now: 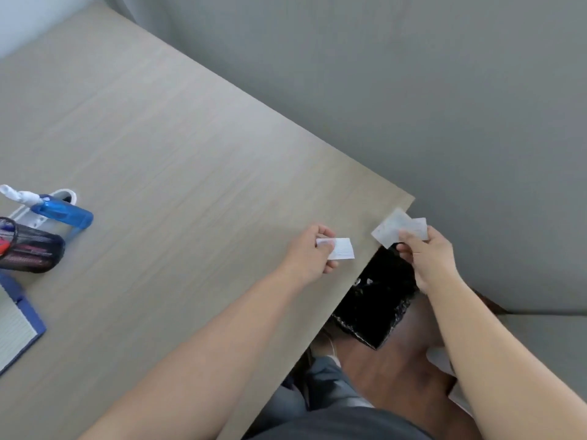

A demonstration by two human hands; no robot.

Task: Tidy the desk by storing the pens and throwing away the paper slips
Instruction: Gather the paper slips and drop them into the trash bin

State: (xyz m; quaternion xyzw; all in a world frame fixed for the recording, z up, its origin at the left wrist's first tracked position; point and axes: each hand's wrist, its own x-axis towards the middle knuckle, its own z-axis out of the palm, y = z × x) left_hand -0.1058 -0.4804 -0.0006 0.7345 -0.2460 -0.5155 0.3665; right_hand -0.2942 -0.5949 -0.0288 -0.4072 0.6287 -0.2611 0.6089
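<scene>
Now | my left hand (309, 258) pinches one slip (343, 248), frame centre | right hand (427, 258) grasps two slips (392, 230) above black bin (378, 306)

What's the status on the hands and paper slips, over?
Left hand pinching one white paper slip above desk edge. Right hand holding two slips over black-lined bin. Nothing blocking the drop.

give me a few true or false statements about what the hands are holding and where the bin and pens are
1. The left hand pinches one paper slip above the desk. True.
2. The right hand is empty. False: it holds two slips.
3. The black-lined bin stands on the desk. False: it sits on the floor beside the desk's edge.
4. The mesh pen holder holds pens. True.
</scene>
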